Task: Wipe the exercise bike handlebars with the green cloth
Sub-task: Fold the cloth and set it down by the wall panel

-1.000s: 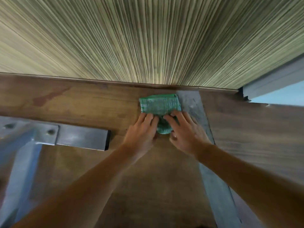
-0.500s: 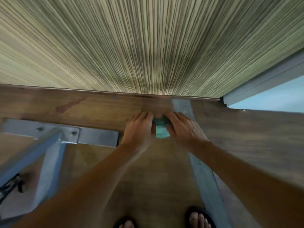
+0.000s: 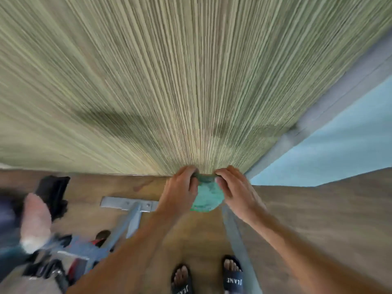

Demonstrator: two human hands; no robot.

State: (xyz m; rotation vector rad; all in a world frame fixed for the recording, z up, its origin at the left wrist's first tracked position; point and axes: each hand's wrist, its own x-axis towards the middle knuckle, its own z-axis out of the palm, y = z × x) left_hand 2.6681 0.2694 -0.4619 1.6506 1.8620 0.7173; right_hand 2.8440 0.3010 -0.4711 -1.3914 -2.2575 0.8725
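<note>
Both hands are raised in front of the person and close together, with the green cloth (image 3: 206, 198) held between them. The left hand (image 3: 180, 192) has its fingers curled over the cloth's upper left edge. The right hand (image 3: 237, 192) pinches the upper right edge between thumb and fingers. The cloth hangs bunched from that shared grip, its lower part sagging below the thumbs, off the wooden floor (image 3: 201, 236).

Just beyond the fingertips rises a wall of fine pale-green vertical stripes (image 3: 191, 81). To the right of the right hand a grey frame edge (image 3: 331, 107) runs up diagonally, with a light blue surface (image 3: 328, 149) past it.

Left of the left hand and lower, a flat grey metal plate (image 3: 129, 203) lies on the floor, and a grey bar slopes from it toward the lower left. Farther left the picture is blurred — a dark shape (image 3: 53, 194) and a pale rounded one (image 3: 36, 219) sit there, and I cannot tell what they are.

Below the hands, between the forearms, two feet stand in black slides (image 3: 233, 272) with white lettering. A grey strip (image 3: 237, 236) crosses the floor under the right wrist, toward the right foot.
</note>
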